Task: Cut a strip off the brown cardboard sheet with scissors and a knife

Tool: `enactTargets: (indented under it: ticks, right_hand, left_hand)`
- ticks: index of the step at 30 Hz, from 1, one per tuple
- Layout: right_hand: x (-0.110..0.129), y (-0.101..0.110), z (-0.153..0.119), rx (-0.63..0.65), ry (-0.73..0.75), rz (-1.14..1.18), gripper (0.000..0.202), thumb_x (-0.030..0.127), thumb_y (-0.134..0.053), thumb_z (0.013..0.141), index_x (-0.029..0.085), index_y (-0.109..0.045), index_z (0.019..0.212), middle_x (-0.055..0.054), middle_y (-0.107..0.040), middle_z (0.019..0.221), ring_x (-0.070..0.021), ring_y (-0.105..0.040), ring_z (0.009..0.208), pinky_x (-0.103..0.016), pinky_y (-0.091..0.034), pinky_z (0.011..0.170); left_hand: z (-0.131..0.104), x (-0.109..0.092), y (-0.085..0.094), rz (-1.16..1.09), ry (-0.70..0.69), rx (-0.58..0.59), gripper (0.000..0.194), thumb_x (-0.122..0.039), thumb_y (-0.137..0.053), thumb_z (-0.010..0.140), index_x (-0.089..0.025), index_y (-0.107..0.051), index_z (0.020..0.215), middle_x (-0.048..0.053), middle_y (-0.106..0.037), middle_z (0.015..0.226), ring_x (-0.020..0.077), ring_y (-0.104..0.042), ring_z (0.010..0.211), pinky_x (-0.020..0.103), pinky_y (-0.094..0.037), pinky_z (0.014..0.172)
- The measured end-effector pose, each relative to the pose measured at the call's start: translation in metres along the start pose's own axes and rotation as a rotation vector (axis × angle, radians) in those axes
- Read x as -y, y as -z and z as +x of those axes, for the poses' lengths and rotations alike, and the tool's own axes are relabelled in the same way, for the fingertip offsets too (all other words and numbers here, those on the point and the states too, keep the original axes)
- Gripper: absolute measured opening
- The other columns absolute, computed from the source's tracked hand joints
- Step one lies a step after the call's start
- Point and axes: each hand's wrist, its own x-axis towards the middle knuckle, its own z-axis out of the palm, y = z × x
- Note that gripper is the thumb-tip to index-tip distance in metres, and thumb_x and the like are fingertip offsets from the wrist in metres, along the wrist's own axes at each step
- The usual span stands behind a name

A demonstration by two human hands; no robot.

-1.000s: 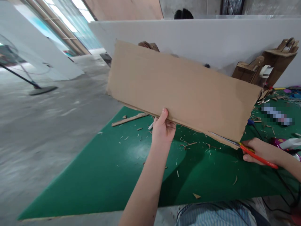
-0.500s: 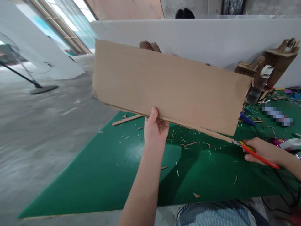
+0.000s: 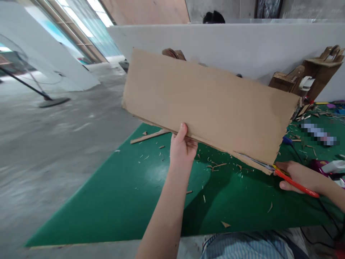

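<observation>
A long flat piece of cardboard [image 3: 210, 104] is held up and tilted, its right end lower than its left. My left hand [image 3: 184, 145] pinches its lower edge near the middle, thumb on the face and fingers behind. On the right, my right hand [image 3: 296, 176] is closed round scissors [image 3: 296, 183] with red and yellow handles. Their blades lie along the lower right edge of the cardboard, with a narrow strip partly cut along it. The right end of the cardboard is ragged.
Cardboard scraps and a thin strip [image 3: 148, 137] lie on the green table [image 3: 107, 201]. At the right are a bottle [image 3: 306, 84], wooden pieces [image 3: 285, 81], a blue-handled tool [image 3: 287, 140] and a black cord [image 3: 326, 212]. A white partition [image 3: 242, 46] stands behind; a fan base [image 3: 54, 102] is on the floor.
The cardboard has moved to the right and slightly down with my left hand. The scissors' blades now reach further along its lower edge; my right hand has barely moved.
</observation>
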Motion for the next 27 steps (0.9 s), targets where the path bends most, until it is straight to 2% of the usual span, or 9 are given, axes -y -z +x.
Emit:
enactTargets:
  ticks: [7,18,23,27]
  right_hand:
    - [0.012,-0.002,0.01,0.003,-0.078,0.053,0.033,0.052,-0.052,0.081,0.021,-0.059,0.091,-0.007,-0.065,0.084,-0.0197,-0.061,0.075,-0.027,-0.044,0.069]
    - [0.013,-0.003,0.014,-0.015,-0.147,-0.024,0.047,0.066,-0.048,0.079,0.023,-0.065,0.088,-0.008,-0.068,0.089,-0.0218,-0.064,0.078,-0.026,-0.044,0.064]
    - [0.011,-0.008,0.012,-0.027,-0.11,-0.059,0.048,0.066,-0.044,0.081,0.022,-0.064,0.083,-0.008,-0.068,0.082,-0.0217,-0.063,0.074,-0.027,-0.044,0.063]
    - [0.01,-0.013,0.012,-0.038,-0.113,-0.076,0.049,0.066,-0.042,0.082,0.022,-0.063,0.08,-0.008,-0.067,0.077,-0.0212,-0.063,0.071,-0.028,-0.043,0.062]
  left_hand:
    - [-0.012,0.006,-0.007,0.013,-0.016,0.082,0.018,-0.019,-0.075,0.07,-0.022,-0.067,0.087,0.001,-0.073,0.091,0.0165,-0.068,0.086,0.024,-0.056,0.074]
    - [-0.014,0.011,-0.005,0.027,0.04,0.019,0.014,-0.019,-0.075,0.07,-0.022,-0.067,0.082,0.0,-0.073,0.088,0.0154,-0.069,0.081,0.025,-0.055,0.071]
    - [-0.016,0.011,-0.007,0.028,-0.004,0.065,0.019,-0.021,-0.077,0.069,-0.022,-0.068,0.085,0.001,-0.073,0.09,0.0156,-0.068,0.084,0.025,-0.055,0.074]
    - [-0.016,0.012,-0.007,0.02,0.002,0.057,0.018,-0.021,-0.077,0.069,-0.023,-0.068,0.084,0.001,-0.073,0.091,0.0165,-0.068,0.085,0.026,-0.056,0.074]
